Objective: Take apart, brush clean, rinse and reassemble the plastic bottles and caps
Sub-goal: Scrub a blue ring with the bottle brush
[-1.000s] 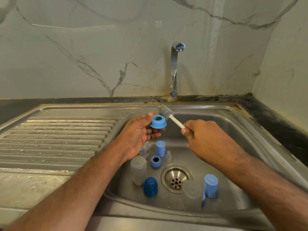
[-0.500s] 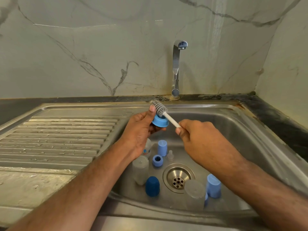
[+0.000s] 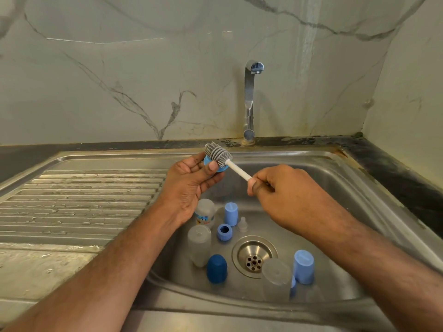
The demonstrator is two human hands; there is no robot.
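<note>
My left hand (image 3: 189,180) grips a blue screw ring (image 3: 221,168) above the sink's back left corner, thumb pressed on its face. My right hand (image 3: 282,190) holds the white handle of a bottle brush (image 3: 219,153); its grey bristle head lies across the ring and hides most of it. Down in the sink basin (image 3: 311,178) lie two clear bottles (image 3: 199,244) (image 3: 275,276), a third labelled bottle (image 3: 206,213), light blue caps (image 3: 230,213) (image 3: 303,265), a dark blue cap (image 3: 217,268), another blue ring (image 3: 224,231) and a clear teat (image 3: 242,224).
A chrome tap (image 3: 249,99) stands behind the basin; no water runs from it. The ribbed steel draining board (image 3: 79,200) stretches to the left. The drain (image 3: 254,257) sits mid-basin. Marble walls close the back and right.
The brush head has moved left, from beside the ring to across its face. My left hand has tipped the ring up, thumb now on its front.
</note>
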